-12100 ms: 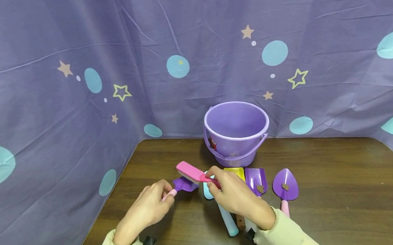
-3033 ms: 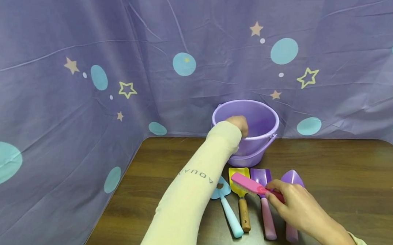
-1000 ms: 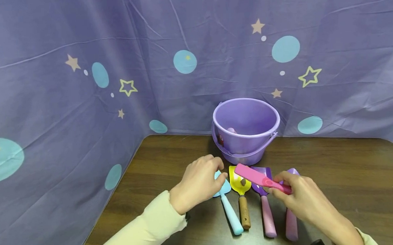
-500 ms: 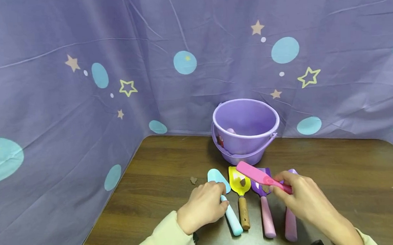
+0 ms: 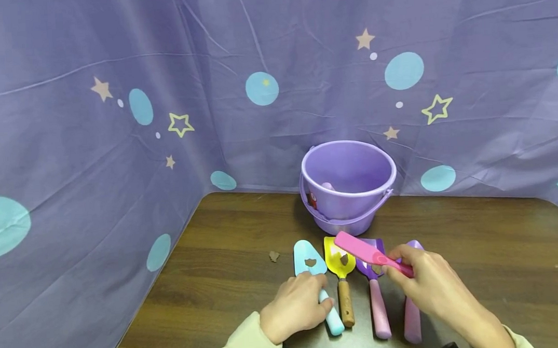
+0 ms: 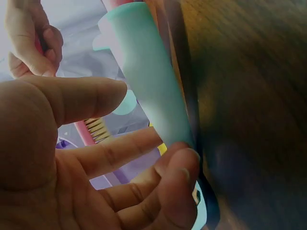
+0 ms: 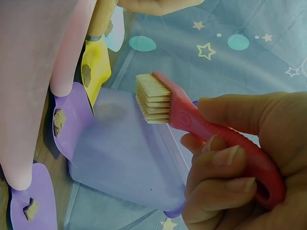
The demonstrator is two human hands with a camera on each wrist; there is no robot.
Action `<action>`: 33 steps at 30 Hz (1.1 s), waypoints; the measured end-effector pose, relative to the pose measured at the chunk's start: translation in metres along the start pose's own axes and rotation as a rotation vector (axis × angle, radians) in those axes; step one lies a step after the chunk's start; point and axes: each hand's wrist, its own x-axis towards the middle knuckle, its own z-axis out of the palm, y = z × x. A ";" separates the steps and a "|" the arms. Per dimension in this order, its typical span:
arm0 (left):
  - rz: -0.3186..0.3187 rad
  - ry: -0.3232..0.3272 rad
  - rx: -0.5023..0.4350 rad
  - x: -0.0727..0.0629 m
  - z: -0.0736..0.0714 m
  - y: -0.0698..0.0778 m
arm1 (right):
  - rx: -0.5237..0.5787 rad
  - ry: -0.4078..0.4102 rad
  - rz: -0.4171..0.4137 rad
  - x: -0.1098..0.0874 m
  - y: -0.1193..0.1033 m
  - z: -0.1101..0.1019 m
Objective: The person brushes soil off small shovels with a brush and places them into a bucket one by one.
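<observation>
My left hand is at the handle of a light blue toy shovel, thumb and fingers spread to either side of it. In the left wrist view the palm faces the handle, with fingertips right at it. A small brown lump lies on that shovel's blade. With curled fingers my right hand grips a pink brush above the yellow and purple shovels. Its pale bristles show in the right wrist view, pointing away from the hand.
Beside the blue shovel lie a yellow shovel with wooden handle and two purple shovels with pink handles. Brown lumps rest on their blades. Another lump is on the table. Behind stands a purple bucket, a pink end inside.
My left hand has left the bucket, where a pink end now shows, and come down to the blue shovel's handle. That blade has turned slightly left. The right hand still holds the brush.
</observation>
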 end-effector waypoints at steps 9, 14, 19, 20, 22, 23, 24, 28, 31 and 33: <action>-0.019 0.027 -0.009 0.000 0.009 0.001 | -0.002 -0.002 0.001 0.000 -0.001 0.002; -0.068 0.028 -0.026 0.002 0.012 0.002 | -0.014 0.001 0.007 -0.001 -0.001 0.003; -0.100 0.030 -0.043 0.003 0.014 0.001 | -0.020 0.002 0.006 -0.001 -0.001 0.004; -0.100 0.031 -0.045 0.004 0.014 0.001 | -0.021 0.002 0.006 -0.001 -0.002 0.004; -0.101 0.033 -0.049 0.004 0.014 0.000 | -0.018 -0.001 0.007 -0.001 -0.002 0.004; -0.101 0.035 -0.049 0.004 0.014 -0.001 | -0.018 -0.003 0.008 -0.001 -0.002 0.004; -0.099 0.036 -0.049 0.004 0.013 -0.001 | -0.018 -0.005 0.009 -0.001 -0.002 0.005; -0.097 0.033 -0.054 0.003 0.013 -0.003 | -0.019 -0.011 0.008 -0.001 -0.002 0.005; -0.093 0.043 -0.057 0.003 0.014 -0.003 | -0.018 -0.010 0.001 -0.001 -0.002 0.005; -0.090 0.055 -0.058 0.002 0.014 -0.003 | -0.016 -0.009 -0.004 -0.001 -0.002 0.005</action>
